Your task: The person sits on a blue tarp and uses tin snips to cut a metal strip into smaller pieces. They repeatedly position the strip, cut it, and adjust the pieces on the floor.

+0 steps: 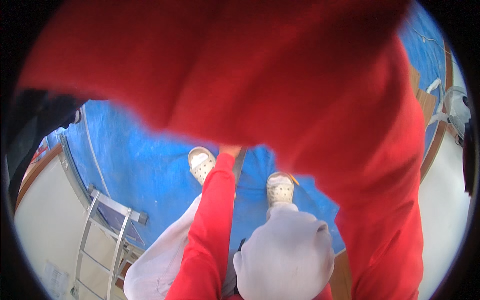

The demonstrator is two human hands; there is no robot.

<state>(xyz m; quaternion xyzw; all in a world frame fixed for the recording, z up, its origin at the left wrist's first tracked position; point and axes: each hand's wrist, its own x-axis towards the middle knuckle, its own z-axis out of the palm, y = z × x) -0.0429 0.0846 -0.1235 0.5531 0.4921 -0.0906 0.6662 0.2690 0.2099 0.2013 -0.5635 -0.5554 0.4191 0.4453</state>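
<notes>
A red sleeve (225, 65), raised close in front of me, blocks the upper middle and runs down the right side as my right arm. My right hand does not show. Reaching down between my feet, my left hand (230, 150) is seen only in part at the end of its red sleeve (207, 230). Its fingers are hidden behind the raised sleeve. Beside that hand a narrow greyish strip (240, 162) stands out against the blue sheet (135, 165); whether the hand grips it I cannot tell. A thin orange-yellow piece (294, 180) lies by my right shoe.
My feet are in white perforated clogs (280, 190) on the blue sheet. An aluminium ladder (117, 245) leans at the lower left near a pale wall (45, 210). Wooden boards (426, 104) lie at the right edge, by a clear round object (457, 107). Something black (37, 120) fills the left edge.
</notes>
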